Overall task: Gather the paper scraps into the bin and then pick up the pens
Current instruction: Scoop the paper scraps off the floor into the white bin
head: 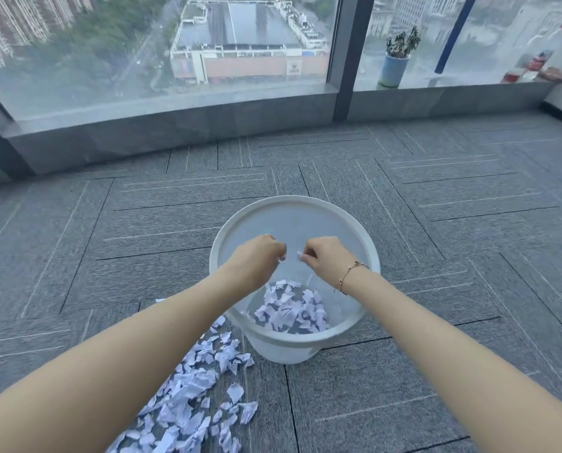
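A white round bin stands on the carpet, with several white paper scraps lying on its bottom. Both my hands hover over its opening, fingers curled downward. My right hand pinches a small paper scrap at its fingertips. My left hand has its fingers curled, and a sliver of paper shows at its fingertips. A pile of torn paper scraps lies on the carpet in front of the bin, partly under my left forearm. No pens are in view.
Grey patterned carpet surrounds the bin. A low grey window sill runs along the back under large glass panes. A potted plant in a blue pot and some red-and-white items sit on the sill at right.
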